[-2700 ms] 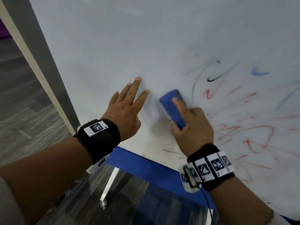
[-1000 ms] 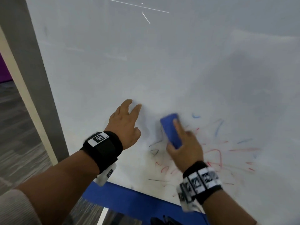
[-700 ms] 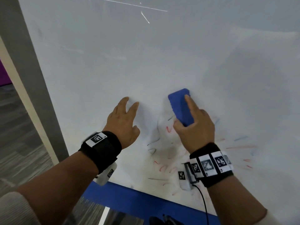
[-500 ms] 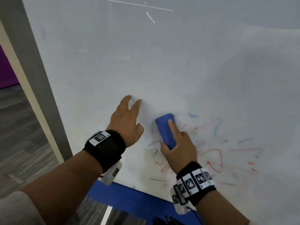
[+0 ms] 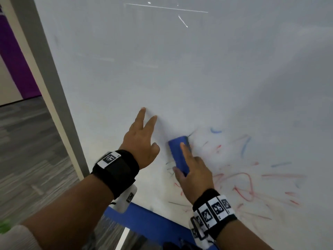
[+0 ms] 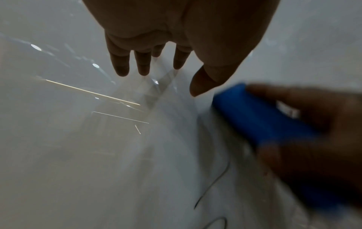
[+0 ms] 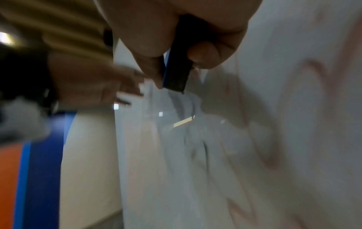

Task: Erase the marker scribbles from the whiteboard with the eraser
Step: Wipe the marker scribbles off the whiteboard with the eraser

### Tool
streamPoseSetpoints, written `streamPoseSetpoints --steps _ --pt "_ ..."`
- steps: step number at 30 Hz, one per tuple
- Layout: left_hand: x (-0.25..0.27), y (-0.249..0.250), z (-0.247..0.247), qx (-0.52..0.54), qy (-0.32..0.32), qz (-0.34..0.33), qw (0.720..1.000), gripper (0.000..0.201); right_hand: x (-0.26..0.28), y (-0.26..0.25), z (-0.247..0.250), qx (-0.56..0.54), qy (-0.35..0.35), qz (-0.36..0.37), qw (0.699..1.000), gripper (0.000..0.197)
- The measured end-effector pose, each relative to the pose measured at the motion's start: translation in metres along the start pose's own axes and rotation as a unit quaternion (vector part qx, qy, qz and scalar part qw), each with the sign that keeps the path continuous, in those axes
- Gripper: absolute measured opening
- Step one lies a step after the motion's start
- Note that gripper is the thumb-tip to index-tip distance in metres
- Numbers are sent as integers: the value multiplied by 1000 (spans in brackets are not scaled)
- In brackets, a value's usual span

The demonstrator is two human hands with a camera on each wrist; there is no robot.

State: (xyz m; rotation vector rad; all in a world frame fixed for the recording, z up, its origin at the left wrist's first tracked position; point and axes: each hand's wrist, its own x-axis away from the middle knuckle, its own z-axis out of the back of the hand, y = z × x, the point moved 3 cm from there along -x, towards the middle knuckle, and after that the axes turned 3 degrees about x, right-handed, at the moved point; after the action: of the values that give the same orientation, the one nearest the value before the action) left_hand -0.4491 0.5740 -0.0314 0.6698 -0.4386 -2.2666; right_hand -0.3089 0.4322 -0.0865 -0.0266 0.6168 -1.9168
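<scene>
The whiteboard [image 5: 180, 69] fills most of the head view. Red, blue and black marker scribbles [image 5: 243, 183] are smeared over its lower right. My right hand [image 5: 193, 175] grips a blue eraser [image 5: 178, 153] and presses it flat against the board at the left edge of the scribbles, forefinger lying along its back. In the right wrist view thumb and fingers pinch the eraser [image 7: 177, 68]. My left hand [image 5: 142, 139] rests flat on the board just left of the eraser, fingers straight and spread. The left wrist view shows the same fingers [image 6: 144, 62] and the blurred eraser [image 6: 260, 117].
A blue strip [image 5: 149, 222] runs along the board's bottom edge. A grey frame post [image 5: 48, 87] bounds the board on the left, with grey carpet floor [image 5: 27, 150] and a purple wall [image 5: 16, 56] beyond it. The board's upper part carries only faint smears.
The eraser swept up the board, then back down to the left edge of the scribbles. Black marks near it have thinned. My left hand has stayed flat on the board.
</scene>
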Motion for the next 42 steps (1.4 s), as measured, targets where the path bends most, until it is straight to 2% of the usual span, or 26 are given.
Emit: streamPoseSetpoints --steps 1,2,4,6,8,10,11,12,14,15,16,18,20,22,23,24,25,28,30,32,34,35,36,37,39,42 --pt "0 0 -1 4 -2 5 1000 85 7 6 -14 23 -54 9 998 80" --pt "1 0 -2 6 -4 10 1000 85 10 9 -19 22 -72 12 997 79" --pt "1 2 -4 1 1 15 1000 86 1 6 -7 -4 -46 16 999 80" --pt "1 5 -6 -4 11 17 1000 87 -12 2 24 -61 73 20 995 82" --pt "1 9 -8 -6 18 26 999 87 -21 4 54 -115 194 30 974 84" --pt "1 13 -10 -2 23 34 999 86 -19 7 61 -116 241 40 963 85" --pt "0 15 -10 2 27 36 999 86 -15 10 54 -99 219 45 970 86" --pt "0 16 -11 7 31 39 999 85 -9 13 41 -75 158 48 983 87" --pt "1 18 -12 14 35 44 998 84 9 26 6 -24 -23 40 999 89" --pt "2 18 -13 14 33 46 998 84 17 33 -7 -1 -74 46 996 90" --pt "3 18 -13 14 31 48 998 85 19 36 -8 0 -88 45 995 89" --pt "3 18 -14 13 35 54 998 86 9 33 6 -19 -64 45 997 86" --pt "3 19 -16 17 43 61 997 87 -4 29 36 -66 60 59 994 85" --pt "4 22 -19 26 47 68 996 88 -14 30 60 -108 204 76 970 83" --pt "5 23 -21 31 46 72 996 88 -16 32 63 -110 235 77 963 84" --pt "6 23 -23 33 43 74 996 89 -14 31 61 -101 230 69 965 85" --pt "7 24 -25 35 42 77 996 90 -11 32 53 -78 191 62 977 88" --pt "7 23 -26 41 45 68 996 90 13 41 13 15 -38 50 998 87" --pt "7 22 -27 38 41 62 997 91 21 49 1 10 -91 38 995 82" --pt "7 21 -27 39 38 60 997 91 14 44 13 -5 -56 44 997 82" --pt "7 20 -28 45 38 59 997 92 4 43 50 -45 118 51 991 81" --pt "7 19 -28 48 40 55 997 92 0 45 68 -60 211 52 974 79" --pt "7 18 -29 50 43 51 997 92 -2 48 81 -66 278 50 957 79" --pt "7 17 -29 51 45 49 996 92 -2 51 84 -68 304 41 949 79" --pt "7 16 -32 54 45 48 996 92 4 48 71 -57 274 17 960 81" --pt "8 14 -31 58 40 33 997 92 25 48 23 -25 132 9 991 88"
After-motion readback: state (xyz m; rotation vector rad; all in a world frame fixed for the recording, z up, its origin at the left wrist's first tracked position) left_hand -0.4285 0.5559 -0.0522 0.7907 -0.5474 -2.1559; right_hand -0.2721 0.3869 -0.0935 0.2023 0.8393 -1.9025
